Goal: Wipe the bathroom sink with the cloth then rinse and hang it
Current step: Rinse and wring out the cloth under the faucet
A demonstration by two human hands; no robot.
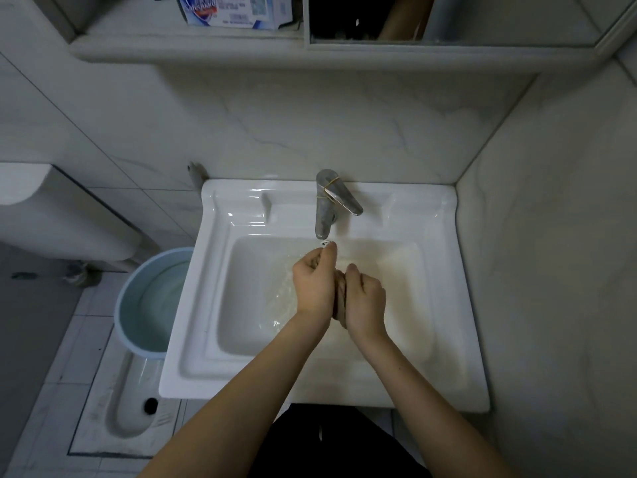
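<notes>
Head view: both hands squeeze cloth over sink.

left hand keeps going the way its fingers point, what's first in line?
Likely the faucet: the left hand, closed on the cloth, points up-basin with its fingers just below the spout. Depth unclear.

I see a blue bucket on the floor by a squat toilet, a cistern left, a soap box on the shelf.

cloth mostly hidden between hands, box cropped
</notes>
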